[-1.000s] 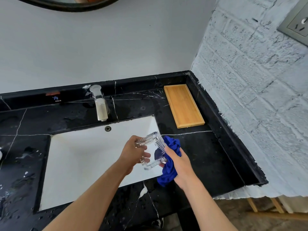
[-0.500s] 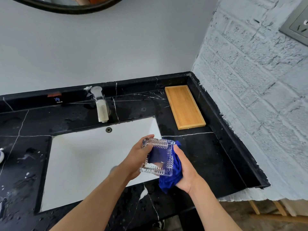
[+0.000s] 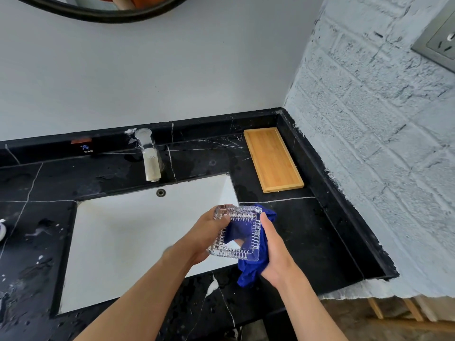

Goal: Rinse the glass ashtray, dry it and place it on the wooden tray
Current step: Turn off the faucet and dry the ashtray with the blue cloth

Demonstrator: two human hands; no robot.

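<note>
A square ribbed glass ashtray (image 3: 248,252) is held over the right front corner of the white sink (image 3: 123,237). My left hand (image 3: 205,233) grips its left edge. My right hand (image 3: 277,249) holds a blue cloth (image 3: 251,271) pressed against the ashtray's right side and back; the cloth shows blue through the glass. The wooden tray (image 3: 272,158) lies bare on the black counter, further back and to the right of my hands, against the raised counter edge.
A tap (image 3: 150,156) stands behind the sink on the wet black marble counter (image 3: 307,232). A white brick wall (image 3: 369,143) borders the counter on the right. A small white object (image 3: 2,231) sits at the far left edge.
The ashtray has been turned in my hands from edge-on to facing up, and the cloth has shifted behind it. Both hands stayed over the sink's right front corner.
</note>
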